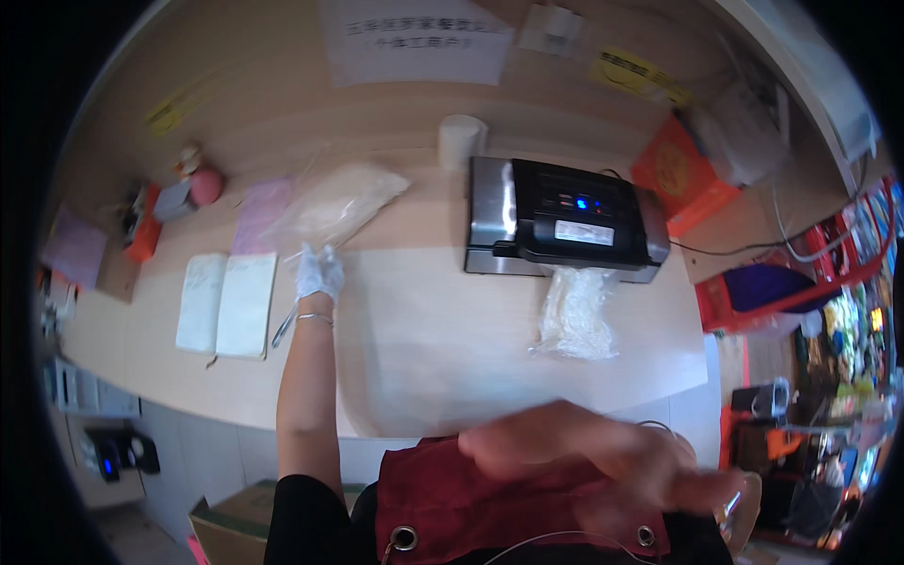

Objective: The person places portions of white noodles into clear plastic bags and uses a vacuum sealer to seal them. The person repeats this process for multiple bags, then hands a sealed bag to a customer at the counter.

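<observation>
My left hand [319, 272], in a white glove, reaches to the near edge of a clear plastic bag [353, 201]. Blur hides whether its fingers grip the film or only touch it. Close to my left wrist lies a pen [284, 328]. My right hand [579, 445] is bare and strongly blurred, raised in front of the dark red apron [452, 494]. Its fingers look spread, and nothing shows in them. On the right of the table stands a silver and black vacuum sealer [579, 212] with a lit display. A clear bag with pale contents [578, 318] extends from its front edge.
An open notebook [244, 304] lies at the left beside a pink sheet [261, 212]. A white roll [460, 141] stands by the back panel. An orange box [681, 173] sits behind the sealer, whose cable [727, 250] runs right. Below left is a cardboard box [233, 519].
</observation>
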Demonstrator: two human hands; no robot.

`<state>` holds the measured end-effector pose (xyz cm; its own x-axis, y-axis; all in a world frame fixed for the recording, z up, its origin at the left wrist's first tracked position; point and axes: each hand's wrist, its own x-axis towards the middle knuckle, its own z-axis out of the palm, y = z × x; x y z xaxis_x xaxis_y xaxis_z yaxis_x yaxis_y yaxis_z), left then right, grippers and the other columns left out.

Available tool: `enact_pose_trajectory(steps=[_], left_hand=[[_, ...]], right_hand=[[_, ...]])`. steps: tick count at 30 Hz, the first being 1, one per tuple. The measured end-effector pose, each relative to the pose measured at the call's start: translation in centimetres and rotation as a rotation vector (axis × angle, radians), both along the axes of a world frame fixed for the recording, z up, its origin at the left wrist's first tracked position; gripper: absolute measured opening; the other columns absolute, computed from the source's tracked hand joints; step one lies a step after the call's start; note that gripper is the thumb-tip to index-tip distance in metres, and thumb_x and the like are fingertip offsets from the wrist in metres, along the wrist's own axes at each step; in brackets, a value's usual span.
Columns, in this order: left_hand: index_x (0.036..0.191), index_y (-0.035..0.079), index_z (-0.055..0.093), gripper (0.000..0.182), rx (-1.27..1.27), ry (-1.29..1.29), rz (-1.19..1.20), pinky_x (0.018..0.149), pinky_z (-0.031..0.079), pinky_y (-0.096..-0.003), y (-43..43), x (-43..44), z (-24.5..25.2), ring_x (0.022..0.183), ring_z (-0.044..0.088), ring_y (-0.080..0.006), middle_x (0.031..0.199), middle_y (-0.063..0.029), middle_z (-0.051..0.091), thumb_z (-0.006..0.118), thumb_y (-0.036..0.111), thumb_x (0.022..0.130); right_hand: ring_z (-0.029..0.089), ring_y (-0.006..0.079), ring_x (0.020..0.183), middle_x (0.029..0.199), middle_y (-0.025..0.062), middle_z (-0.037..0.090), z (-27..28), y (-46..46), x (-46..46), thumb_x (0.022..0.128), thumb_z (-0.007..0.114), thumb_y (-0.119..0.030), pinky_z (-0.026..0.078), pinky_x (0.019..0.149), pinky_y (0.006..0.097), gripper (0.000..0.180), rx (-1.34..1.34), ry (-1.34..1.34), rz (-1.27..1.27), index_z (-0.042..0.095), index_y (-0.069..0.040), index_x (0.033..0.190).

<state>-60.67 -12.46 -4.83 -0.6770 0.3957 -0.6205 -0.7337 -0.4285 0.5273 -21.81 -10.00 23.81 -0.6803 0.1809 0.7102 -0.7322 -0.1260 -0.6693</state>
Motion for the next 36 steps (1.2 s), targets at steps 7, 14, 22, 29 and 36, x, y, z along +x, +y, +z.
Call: enact_pose_trajectory(steps=[7, 14, 22, 29, 36], left_hand=[[0.082, 0.014, 0.046, 0.029, -0.169, 0.192, -0.1, 0.042, 0.036, -0.0262, 0.8, -1.0, -0.7, 0.043, 0.039, -0.0125, 0.057, 0.0, 0.045, 0.035, 0.036, 0.098], [0.102, 0.01, 0.049, 0.027, -0.552, 0.651, -0.039, 0.066, 0.046, -0.0312, 2.8, 0.6, 3.3, 0.073, 0.047, -0.0124, 0.08, -0.0015, 0.05, 0.041, 0.035, 0.097], [0.113, 0.003, 0.048, 0.028, -0.332, 1.085, 0.048, 0.083, 0.047, -0.0367, 6.2, 1.4, 7.0, 0.091, 0.053, -0.0143, 0.101, -0.0034, 0.055, 0.041, 0.026, 0.1], [0.113, -0.001, 0.052, 0.027, -0.463, 1.281, -0.023, 0.09, 0.045, -0.027, 4.5, 4.8, 15.1, 0.091, 0.053, -0.0106, 0.106, -0.0033, 0.055, 0.045, 0.021, 0.099], [0.119, -0.003, 0.053, 0.027, -0.695, 1.472, -0.258, 0.087, 0.04, -0.0204, -5.5, 15.1, 20.8, 0.089, 0.048, -0.0085, 0.108, -0.0006, 0.055, 0.045, 0.012, 0.098]], right_hand=[[0.053, 0.0311, 0.111, 0.124, 0.0228, 0.052, -7.1, 2.3, 7.2, 0.089, 0.011, -0.069, 0.037, 0.096, 0.0427, 0.087, -0.309, -0.762, -0.417, 0.045, -0.001, 0.131], [0.056, 0.0252, 0.102, 0.114, 0.0182, 0.057, -11.4, 2.1, 9.6, 0.096, 0.013, -0.057, 0.04, 0.091, 0.0366, 0.076, -0.526, -0.756, -0.44, 0.046, 0.004, 0.126], [0.058, 0.0277, 0.097, 0.104, 0.019, 0.06, -12.0, 3.8, 10.9, 0.097, 0.015, -0.054, 0.042, 0.089, 0.04, 0.072, -0.487, -0.781, -0.408, 0.05, 0.006, 0.117], [0.059, 0.023, 0.096, 0.101, 0.0159, 0.062, -12.9, 4.6, 13.4, 0.101, 0.018, -0.044, 0.042, 0.091, 0.0346, 0.063, -0.473, -0.753, -0.385, 0.053, 0.006, 0.118], [0.058, 0.0203, 0.101, 0.108, 0.0146, 0.062, -13.1, 6.5, 13.3, 0.101, 0.032, -0.031, 0.042, 0.093, 0.032, 0.044, -0.229, -0.989, -0.37, 0.053, 0.003, 0.12]])
